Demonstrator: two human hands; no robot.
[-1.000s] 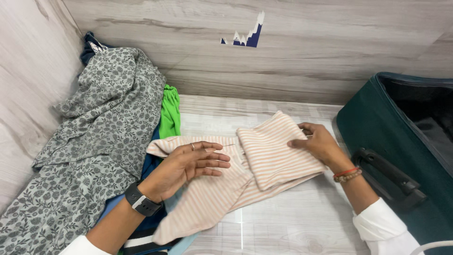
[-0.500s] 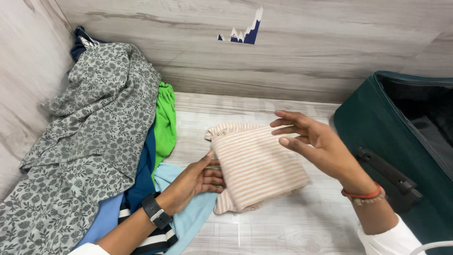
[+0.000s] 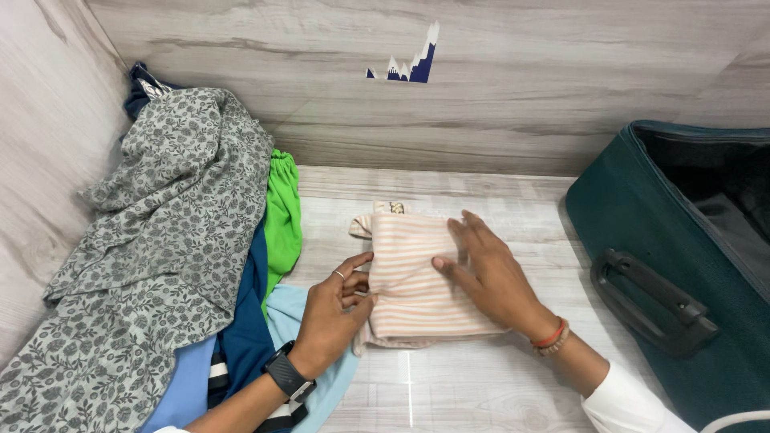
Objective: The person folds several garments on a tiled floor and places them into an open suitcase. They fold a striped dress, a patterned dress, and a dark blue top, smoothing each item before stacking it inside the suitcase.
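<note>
A folded garment with thin orange and white stripes (image 3: 405, 277) lies on the pale wood-look floor. My right hand (image 3: 485, 273) rests flat on top of it, fingers spread and pressing down. My left hand (image 3: 337, 309) grips the garment's left edge, thumb above and fingers tucked at the fold. A dark watch sits on my left wrist, and red and beaded bands circle my right wrist.
A heap of clothes lies to the left: a grey floral cloth (image 3: 160, 232), a bright green piece (image 3: 283, 212), blue and light blue pieces (image 3: 241, 337). An open dark green suitcase (image 3: 682, 256) with a black handle stands at the right. Wood-look walls close the back and left.
The striped garment went from half spread to a compact fold. My right hand came down from hovering above it to lie flat on it, while my left hand stayed at its left edge.
</note>
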